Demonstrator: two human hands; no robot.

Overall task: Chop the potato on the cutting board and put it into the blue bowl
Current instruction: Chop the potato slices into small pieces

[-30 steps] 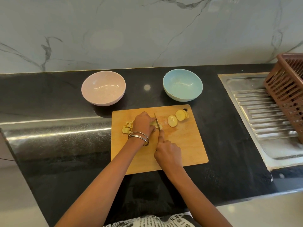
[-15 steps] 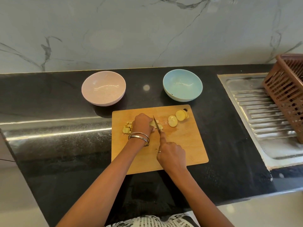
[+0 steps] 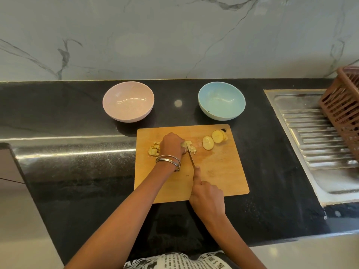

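My left hand (image 3: 172, 144) holds the pale yellow potato (image 3: 191, 148) on the cutting board (image 3: 219, 171) — small cubes beside it, round slices (image 3: 214, 139) right. My right hand (image 3: 207, 197) grips the knife (image 3: 192, 159). The blue bowl (image 3: 221, 100) sits beyond.

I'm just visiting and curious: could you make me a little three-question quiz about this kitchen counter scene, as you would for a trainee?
1. True or false: the blue bowl already holds potato pieces.
2. Which hand holds the knife? A) left hand B) right hand C) neither
3. Fill in: the uncut potato slices lie on the cutting board toward its far ______ corner.

Key:
1. False. It looks empty, as does the pink bowl.
2. B. The right hand grips the handle, forefinger along the blade's back; the left hand steadies the potato being cut, with chopped pieces beside it.
3. Right.
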